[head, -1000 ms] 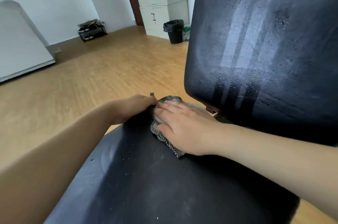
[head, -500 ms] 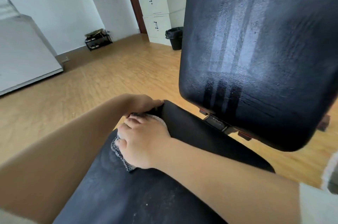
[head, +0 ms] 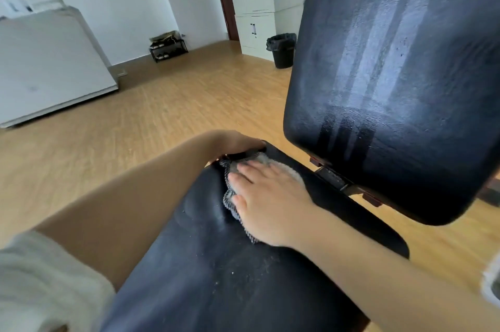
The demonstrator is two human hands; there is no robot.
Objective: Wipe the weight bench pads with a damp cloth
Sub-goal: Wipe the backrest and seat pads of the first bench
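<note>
The right hand lies flat, fingers straight and slightly spread, pressing the gray cloth onto the far end of the bench's seat pad. The left hand curls over that pad's far edge, right by the cloth.

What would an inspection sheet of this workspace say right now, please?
Surface: black seat pad carries white specks and dust near its middle; the inclined back pad shows pale streaks.
Job's things: grey cloth lies on the seat pad's far end.
Clutter: nothing seen.
Grips: right hand presses the cloth with straight fingers; left hand sits at the seat pad's far edge beside the cloth, its fingers hidden.
Cables: nothing seen.
Surroundings: wooden floor, black bin, white cabinets, low black rack by the wall.
</note>
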